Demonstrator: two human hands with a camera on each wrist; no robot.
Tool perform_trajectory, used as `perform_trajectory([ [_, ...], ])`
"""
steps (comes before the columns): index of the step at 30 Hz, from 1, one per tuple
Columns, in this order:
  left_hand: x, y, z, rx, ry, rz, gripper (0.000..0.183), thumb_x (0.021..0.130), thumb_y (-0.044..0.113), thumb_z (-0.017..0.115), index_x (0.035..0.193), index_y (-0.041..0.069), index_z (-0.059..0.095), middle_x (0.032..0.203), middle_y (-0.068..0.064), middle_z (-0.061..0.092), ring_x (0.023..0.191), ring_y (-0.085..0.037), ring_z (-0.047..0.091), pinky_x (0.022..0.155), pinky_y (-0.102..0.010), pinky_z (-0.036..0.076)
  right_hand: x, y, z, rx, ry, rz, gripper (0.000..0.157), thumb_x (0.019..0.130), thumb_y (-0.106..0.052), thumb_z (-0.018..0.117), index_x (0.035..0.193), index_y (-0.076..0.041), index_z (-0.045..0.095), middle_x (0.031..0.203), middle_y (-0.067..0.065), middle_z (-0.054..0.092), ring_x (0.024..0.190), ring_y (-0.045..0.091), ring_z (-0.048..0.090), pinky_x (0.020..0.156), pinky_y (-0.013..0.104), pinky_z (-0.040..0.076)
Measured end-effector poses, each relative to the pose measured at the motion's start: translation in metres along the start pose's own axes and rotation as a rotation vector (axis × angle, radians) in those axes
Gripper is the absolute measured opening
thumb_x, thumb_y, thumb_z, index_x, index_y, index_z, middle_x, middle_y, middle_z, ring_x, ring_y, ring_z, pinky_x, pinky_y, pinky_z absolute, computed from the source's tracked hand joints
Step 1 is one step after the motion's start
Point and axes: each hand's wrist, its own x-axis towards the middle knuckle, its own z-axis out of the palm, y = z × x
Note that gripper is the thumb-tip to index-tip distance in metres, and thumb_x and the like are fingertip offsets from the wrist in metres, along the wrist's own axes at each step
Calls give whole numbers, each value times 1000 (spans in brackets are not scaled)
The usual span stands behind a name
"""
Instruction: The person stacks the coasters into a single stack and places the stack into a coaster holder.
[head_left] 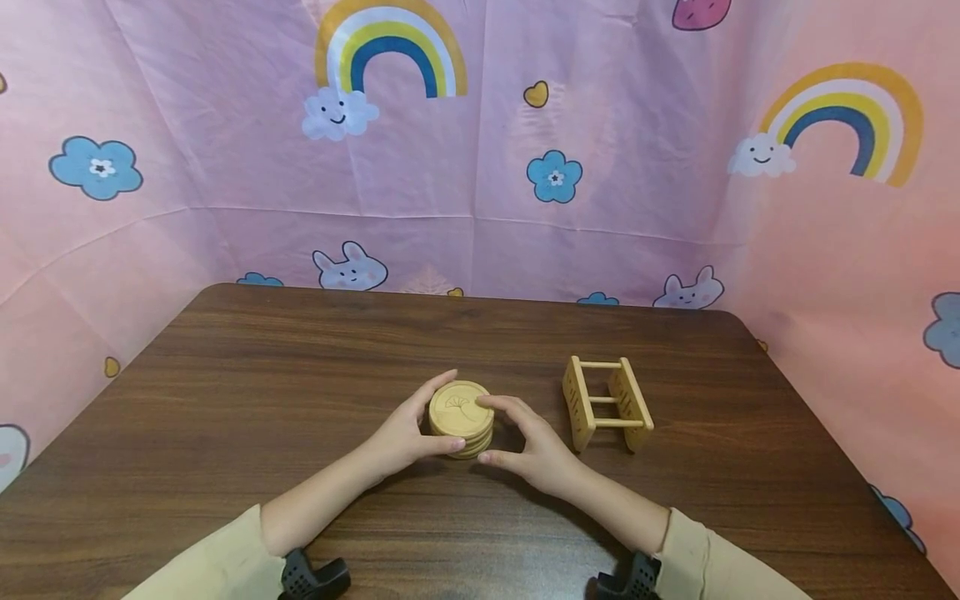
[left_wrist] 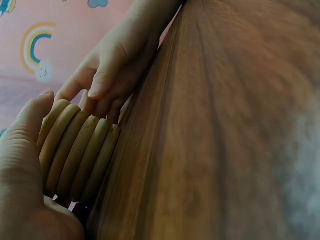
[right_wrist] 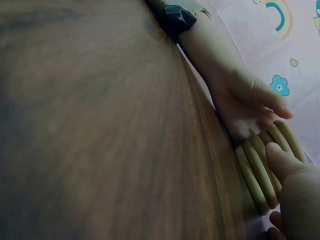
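Observation:
A stack of several round wooden coasters (head_left: 459, 410) stands on the table, the top one marked with a leaf-like outline. My left hand (head_left: 408, 437) holds the stack from the left, its thumb across the near side and its fingers round the far side. From the right comes my right hand (head_left: 542, 450); its index fingertip touches the top coaster's edge, while its thumb lies low beside the stack. In the left wrist view the coasters (left_wrist: 80, 152) show edge-on, with a gap below the right thumb. The right wrist view partly hides the coasters (right_wrist: 256, 172) behind the right thumb.
A small wooden rack (head_left: 576, 404) with slotted side panels and crossbars stands right of the stack, beyond the right hand. The brown wooden table (head_left: 225, 400) reaches back to a pink patterned cloth (head_left: 420, 183) that hangs behind it and along both sides.

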Motion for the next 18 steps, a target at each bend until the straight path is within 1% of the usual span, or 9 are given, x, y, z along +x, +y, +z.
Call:
perform_trajectory([
  [4, 2, 1, 3, -31, 12, -23, 93, 76, 18, 81, 151, 11, 26, 139, -14, 46, 129, -30, 41, 108, -54, 19, 0, 0, 1, -8, 7, 10, 68, 78, -19, 80, 137, -23, 47, 138, -4, 46, 130, 16, 40, 101, 42, 37],
  [7, 4, 2, 5, -28, 27, -42, 94, 75, 19, 82, 151, 13, 27, 139, -13, 47, 129, -29, 40, 108, -54, 20, 1, -1, 2, -14, 17, 9, 67, 77, -18, 81, 136, -21, 49, 136, -2, 48, 129, 17, 41, 101, 42, 38],
  [10, 5, 3, 6, -45, 31, -50, 94, 74, 18, 83, 150, 14, 28, 137, -12, 48, 126, -28, 43, 107, -52, 23, 4, -1, 2, -33, 30, 3, 67, 75, -16, 83, 133, -19, 50, 134, -1, 51, 126, 19, 44, 99, 42, 40],
  [14, 6, 3, 7, -89, 24, -47, 93, 74, 14, 83, 149, 13, 29, 134, -12, 49, 122, -26, 47, 105, -48, 27, 8, 0, 2, -72, 43, -5, 69, 70, -13, 86, 129, -19, 51, 132, 0, 53, 123, 19, 48, 96, 42, 43],
  [18, 7, 3, 8, -141, 7, -68, 91, 75, 11, 82, 149, 12, 29, 134, -14, 48, 119, -27, 49, 103, -45, 31, 10, 2, 3, -100, 51, 0, 70, 68, -12, 87, 127, -20, 51, 131, 1, 55, 119, 19, 51, 94, 42, 44],
])
